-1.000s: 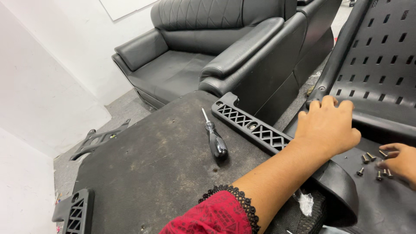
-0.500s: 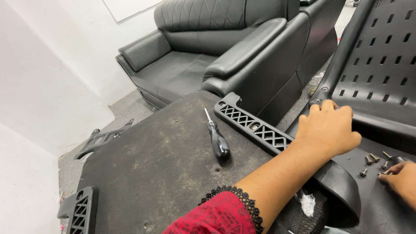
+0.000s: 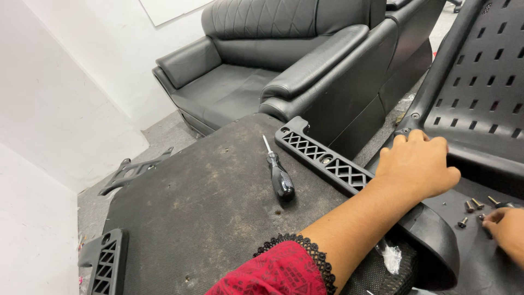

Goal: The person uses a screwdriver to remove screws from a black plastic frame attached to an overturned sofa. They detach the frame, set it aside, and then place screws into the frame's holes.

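- A red patterned sleeve [image 3: 273, 273] with a black lace cuff is seen at the bottom edge, on the left arm, which is stretched across the frame.
- The right hand [image 3: 507, 229] is seen at the lower right, cut off by the frame edge; its fingertips are pinched together at a few loose screws [image 3: 472, 210] lying on a black plastic panel [image 3: 480, 262]. Whether a screw is actually held cannot be told.
- The left hand [image 3: 420, 166] is laid palm down, fingers loosely spread, on the lower edge of a perforated black chair back [image 3: 480, 82]; nothing is gripped in it.
- A screwdriver [image 3: 279, 173] with a black handle is left lying on a dusty upturned chair seat [image 3: 207, 202], well apart from both hands.
- A black lattice bracket [image 3: 322, 158] is fixed along the seat's far edge, and a second one [image 3: 103, 265] at its near left corner.
- A black leather sofa [image 3: 262, 60] is placed farther back, against a white wall [image 3: 71, 82].
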